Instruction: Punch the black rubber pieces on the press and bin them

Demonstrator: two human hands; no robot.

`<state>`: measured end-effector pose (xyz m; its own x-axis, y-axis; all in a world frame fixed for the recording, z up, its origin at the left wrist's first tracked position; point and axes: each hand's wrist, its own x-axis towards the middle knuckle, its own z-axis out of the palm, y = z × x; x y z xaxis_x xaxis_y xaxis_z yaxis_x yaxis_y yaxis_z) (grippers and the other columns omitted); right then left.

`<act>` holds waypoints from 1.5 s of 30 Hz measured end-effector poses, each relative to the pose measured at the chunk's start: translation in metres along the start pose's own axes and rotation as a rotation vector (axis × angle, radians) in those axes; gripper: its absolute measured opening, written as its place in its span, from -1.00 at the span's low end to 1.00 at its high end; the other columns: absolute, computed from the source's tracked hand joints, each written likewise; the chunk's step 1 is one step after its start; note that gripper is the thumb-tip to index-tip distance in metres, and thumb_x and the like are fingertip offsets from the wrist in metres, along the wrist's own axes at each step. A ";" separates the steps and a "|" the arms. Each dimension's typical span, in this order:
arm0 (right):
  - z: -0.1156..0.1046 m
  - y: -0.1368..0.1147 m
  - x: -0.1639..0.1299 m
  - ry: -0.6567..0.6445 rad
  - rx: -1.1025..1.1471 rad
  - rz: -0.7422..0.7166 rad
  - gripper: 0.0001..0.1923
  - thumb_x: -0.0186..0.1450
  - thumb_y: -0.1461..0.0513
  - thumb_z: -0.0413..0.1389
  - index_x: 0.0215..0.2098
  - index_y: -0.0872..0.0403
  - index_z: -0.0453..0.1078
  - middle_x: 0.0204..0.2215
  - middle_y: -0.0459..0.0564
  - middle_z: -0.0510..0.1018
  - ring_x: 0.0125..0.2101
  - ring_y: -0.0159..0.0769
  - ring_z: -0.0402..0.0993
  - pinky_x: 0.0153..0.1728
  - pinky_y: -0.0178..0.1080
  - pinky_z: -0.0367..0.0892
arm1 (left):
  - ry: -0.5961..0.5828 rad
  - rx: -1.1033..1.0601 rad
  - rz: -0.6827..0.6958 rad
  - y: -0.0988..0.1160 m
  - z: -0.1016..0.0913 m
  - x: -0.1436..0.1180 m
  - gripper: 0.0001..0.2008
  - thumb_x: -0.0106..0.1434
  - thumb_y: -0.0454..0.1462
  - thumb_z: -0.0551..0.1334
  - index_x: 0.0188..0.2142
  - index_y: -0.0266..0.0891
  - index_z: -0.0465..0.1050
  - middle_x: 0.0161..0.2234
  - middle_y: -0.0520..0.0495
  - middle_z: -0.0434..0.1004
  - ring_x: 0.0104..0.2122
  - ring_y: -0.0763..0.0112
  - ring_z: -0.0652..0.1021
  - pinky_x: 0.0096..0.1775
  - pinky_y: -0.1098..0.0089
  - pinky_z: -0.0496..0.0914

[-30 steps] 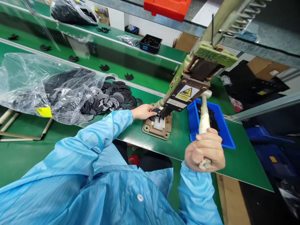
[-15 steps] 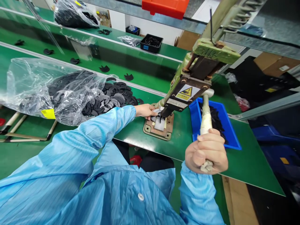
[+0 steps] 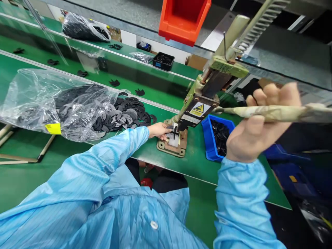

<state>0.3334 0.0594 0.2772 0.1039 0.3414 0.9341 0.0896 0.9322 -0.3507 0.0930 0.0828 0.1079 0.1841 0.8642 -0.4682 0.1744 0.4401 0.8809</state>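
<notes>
A green hand press (image 3: 204, 98) stands on the green table, with a brown base plate (image 3: 167, 147) under its ram. My left hand (image 3: 158, 130) pinches a small black flat part (image 3: 171, 131) lying on the white pad beneath the ram. My right hand (image 3: 259, 124) is wrapped around the press's taped lever handle (image 3: 275, 112), which is raised to about level. Both arms wear light blue sleeves.
A heap of black flat parts (image 3: 124, 112) spills from a clear plastic bag (image 3: 52, 100) at left. A blue bin (image 3: 209, 140) with black parts sits right of the press. A conveyor belt (image 3: 103, 74) carries single black parts. A red bin (image 3: 183, 20) hangs above.
My right hand has swung the lever from hanging low near me up to about level. The left hand stays at the press base. The view tilted slightly.
</notes>
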 end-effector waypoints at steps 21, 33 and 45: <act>0.020 -0.009 -0.231 -0.262 -0.037 0.737 -0.72 0.34 0.00 0.32 -0.21 0.01 0.51 -0.26 -0.03 0.65 -0.23 -0.29 0.62 -0.16 -0.22 0.56 | -0.170 0.014 0.348 -0.016 0.024 -0.118 -0.58 0.37 0.06 0.39 -0.25 -0.25 0.45 -0.51 0.05 0.53 -0.59 0.45 0.59 -0.58 0.51 0.38; -0.001 -0.017 -0.210 -0.462 -0.199 0.588 -0.84 0.43 0.12 0.21 -0.09 0.00 0.52 -0.18 0.00 0.66 -0.17 -0.28 0.62 -0.09 -0.17 0.55 | -0.264 -0.015 0.272 -0.012 0.014 -0.106 -0.45 0.25 0.20 0.43 -0.29 -0.24 0.43 -0.61 0.04 0.50 -0.64 0.45 0.54 -0.57 0.50 0.40; -0.009 -0.016 -0.213 -0.529 -0.246 0.425 -0.86 0.44 0.19 0.18 -0.06 -0.01 0.52 -0.16 0.04 0.68 -0.12 -0.24 0.64 -0.07 -0.12 0.57 | 0.246 0.580 0.839 -0.018 0.022 -0.125 -0.73 0.42 -0.06 0.34 -0.31 -0.19 0.50 -0.29 -0.04 0.46 -0.23 0.32 0.49 -0.13 0.28 0.40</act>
<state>0.3189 -0.0292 0.0830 -0.3085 0.7390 0.5989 0.3748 0.6731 -0.6375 0.0880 -0.0388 0.1495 0.2703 0.8922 0.3617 0.5304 -0.4515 0.7175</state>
